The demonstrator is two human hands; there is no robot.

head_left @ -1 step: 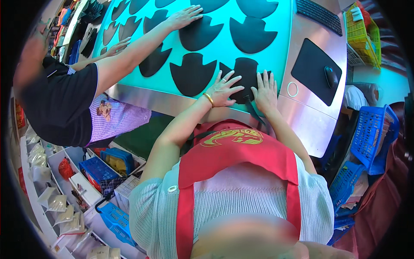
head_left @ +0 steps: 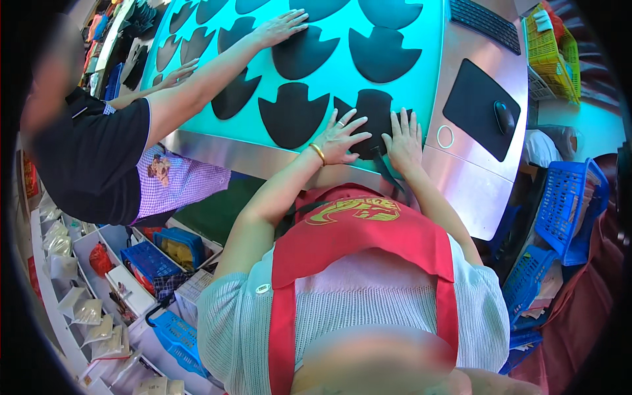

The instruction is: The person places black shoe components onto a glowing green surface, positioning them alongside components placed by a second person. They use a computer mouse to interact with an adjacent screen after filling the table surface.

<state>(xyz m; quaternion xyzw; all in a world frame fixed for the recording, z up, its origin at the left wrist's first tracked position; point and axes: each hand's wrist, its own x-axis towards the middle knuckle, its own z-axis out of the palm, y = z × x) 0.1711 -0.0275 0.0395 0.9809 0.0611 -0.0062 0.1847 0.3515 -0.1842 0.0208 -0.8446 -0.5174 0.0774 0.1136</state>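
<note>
A black, bust-shaped flat piece [head_left: 374, 110] lies at the near edge of a bright turquoise tabletop [head_left: 431, 33]. My left hand [head_left: 339, 139], with a ring and a gold bangle, rests open over its left side, fingers spread. Flat on its right side is my right hand [head_left: 403, 145], also open, fingers pointing away from me. Between my hands a narrow dark strip [head_left: 386, 166] hangs over the table edge; where it starts is hidden. A similar black piece [head_left: 294, 117] lies just left of my left hand, and another [head_left: 384, 56] lies farther back.
A co-worker stands at the left, one hand [head_left: 283, 27] on a black piece, the other [head_left: 181, 74] beyond. On the metal surface at right are a keyboard [head_left: 485, 23], a mouse [head_left: 504, 118] and its pad [head_left: 474, 99]. Blue baskets [head_left: 563, 210] stand right; bins [head_left: 148, 260] stand lower left.
</note>
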